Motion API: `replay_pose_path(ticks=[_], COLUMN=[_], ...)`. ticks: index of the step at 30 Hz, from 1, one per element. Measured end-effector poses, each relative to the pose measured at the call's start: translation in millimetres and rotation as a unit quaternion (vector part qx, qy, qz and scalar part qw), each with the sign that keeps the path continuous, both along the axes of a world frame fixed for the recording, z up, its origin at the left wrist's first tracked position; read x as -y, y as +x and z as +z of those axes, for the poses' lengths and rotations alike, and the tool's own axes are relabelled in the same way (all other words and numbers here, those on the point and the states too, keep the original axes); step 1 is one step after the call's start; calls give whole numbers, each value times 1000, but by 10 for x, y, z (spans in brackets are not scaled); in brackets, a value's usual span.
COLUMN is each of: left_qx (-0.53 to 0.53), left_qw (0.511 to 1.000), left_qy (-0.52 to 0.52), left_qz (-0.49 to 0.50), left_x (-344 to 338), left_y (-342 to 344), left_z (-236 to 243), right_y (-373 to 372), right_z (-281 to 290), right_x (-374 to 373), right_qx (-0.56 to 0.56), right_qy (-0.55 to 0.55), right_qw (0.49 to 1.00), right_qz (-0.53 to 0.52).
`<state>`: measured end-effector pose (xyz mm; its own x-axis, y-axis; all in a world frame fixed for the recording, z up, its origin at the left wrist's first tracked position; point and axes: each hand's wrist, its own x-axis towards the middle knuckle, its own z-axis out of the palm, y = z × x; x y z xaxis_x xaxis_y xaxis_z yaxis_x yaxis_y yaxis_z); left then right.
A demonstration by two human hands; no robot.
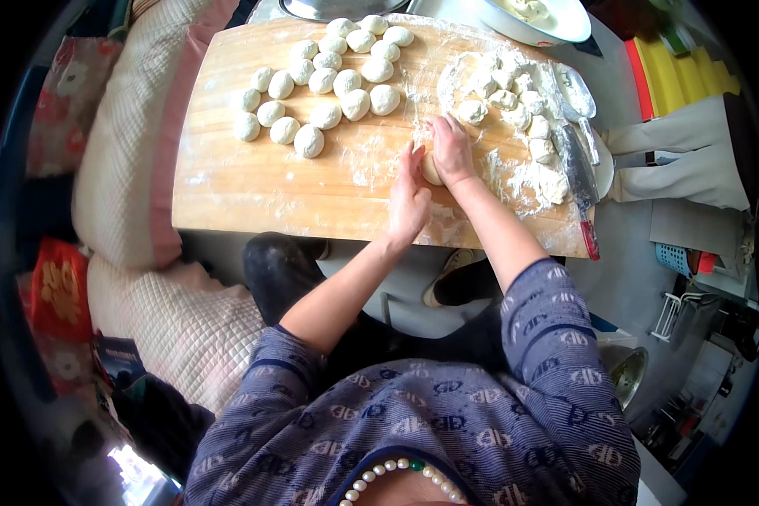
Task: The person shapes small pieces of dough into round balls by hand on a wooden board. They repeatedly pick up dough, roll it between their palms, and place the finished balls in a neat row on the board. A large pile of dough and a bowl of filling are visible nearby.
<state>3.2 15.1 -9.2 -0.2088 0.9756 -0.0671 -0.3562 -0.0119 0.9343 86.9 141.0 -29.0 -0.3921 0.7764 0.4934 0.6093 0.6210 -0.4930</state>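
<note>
Dough ball [431, 171]: on the board, between the fingers of the two hands, partly covered by them.
Left hand [409, 201]: fingers together, only slightly bent, closed on the left side of the ball.
Right hand [452, 153]: fingers together and curved, cupped on the right side of the ball.
Rough dough pieces [503, 99]: beyond and right of the right fingers, grouped in loose flour, not touching the fingertips.
Smooth dough balls [347, 82]: beyond and left of the left fingers, in loose rows.
Knife [576, 164]: well right of the right fingers, red handle end toward the person.
Scoop [575, 91]: beyond and right of the right fingers, near the knife.
White bowl [531, 36]: well beyond the fingers, pale contents inside.
Wooden board [228, 181]: below all fingers, flour-dusted.
</note>
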Motion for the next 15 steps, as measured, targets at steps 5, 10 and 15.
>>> replay_pose_path(ticks=[5, 10, 15], left_qx=[-49, -16, 37], left_qw=[998, 1000, 999], left_qy=[-33, -10, -4], left_qz=[-12, 14, 15], left_x=[-70, 27, -52], left_y=[-19, 2, -27], left_z=[35, 57, 70], right_y=[-189, -25, -117], right_z=[69, 68, 48], right_x=[181, 257, -28], right_qx=[-153, -19, -59], right_qy=[-172, -72, -164], right_qw=[972, 997, 983], right_qz=[-51, -8, -66])
